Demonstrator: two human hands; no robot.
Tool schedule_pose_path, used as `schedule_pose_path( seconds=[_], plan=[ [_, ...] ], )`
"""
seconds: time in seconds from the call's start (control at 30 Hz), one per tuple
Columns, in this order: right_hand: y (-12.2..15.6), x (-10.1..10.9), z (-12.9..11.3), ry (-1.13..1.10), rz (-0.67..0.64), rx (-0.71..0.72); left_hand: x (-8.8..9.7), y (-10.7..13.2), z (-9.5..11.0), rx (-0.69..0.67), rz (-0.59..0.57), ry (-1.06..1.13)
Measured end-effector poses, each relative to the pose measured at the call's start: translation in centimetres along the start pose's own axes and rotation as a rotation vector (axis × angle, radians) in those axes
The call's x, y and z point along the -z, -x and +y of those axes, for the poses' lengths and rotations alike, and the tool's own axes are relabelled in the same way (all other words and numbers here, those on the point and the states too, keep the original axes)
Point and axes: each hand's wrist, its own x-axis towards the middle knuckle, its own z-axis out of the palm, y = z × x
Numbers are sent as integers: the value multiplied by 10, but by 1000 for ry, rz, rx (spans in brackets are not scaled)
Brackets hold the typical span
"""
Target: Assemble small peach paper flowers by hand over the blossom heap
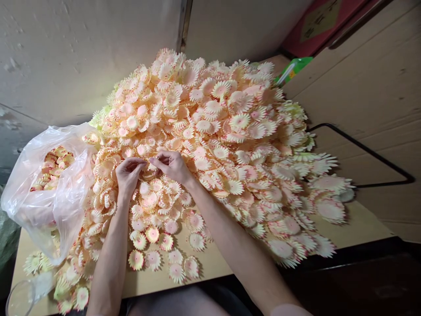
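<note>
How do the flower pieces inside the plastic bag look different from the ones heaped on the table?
The bagged pieces look curled up, while many heaped pieces lie spread open. The bagged pieces sit inside the plastic bag; the heaped pieces are loose on the table. The visible bagged pieces form a small cluster, the heaped pieces a far larger mound. Both are pale with pinkish-red touches.

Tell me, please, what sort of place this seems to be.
Perhaps a corner of a home or small workshop: a pale wood-coloured table, a large heap of cream-and-pink flower-shaped pieces and a translucent white plastic bag.
</note>
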Motion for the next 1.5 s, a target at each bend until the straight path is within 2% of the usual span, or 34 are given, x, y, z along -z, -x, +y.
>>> schedule_pose_path(
  seconds=[0.1,0.2,0.27,0.4,0.57,0.67,0.83,0.93,1.07,1.23,1.37,1.5],
  plan=[
    [-1,1,-1,-18,-42,-40,-1,0,0,14,1,-24],
    [-2,4,-1,10,-59,-11,0,-2,-2,15,12,-32],
    [-3,7,-2,-13,-48,-1,4,-4,-4,9,74,9],
    [-3,14,-9,-203,-19,-6,12,-9,-6,25,240,116],
    [-4,16,-8,-140,70,8,11,-7,1,133,178,96],
    [-6,15,-2,-72,142,53,8,-5,5,129,167,88],
    [-7,13,-3,-78,264,126,7,-5,5,128,157,93],
    [-6,13,-4,-88,262,138,8,-4,4,142,90,215],
    [-4,15,-2,-92,172,96,8,-2,6,120,-65,318],
    [-1,13,-2,-118,-47,33,8,3,13,111,-241,307],
    [-1,10,-3,-127,-83,-54,11,3,14,94,-331,264],
    [-1,12,-1,-134,-129,-48,12,3,12,102,-381,203]
  ],
)
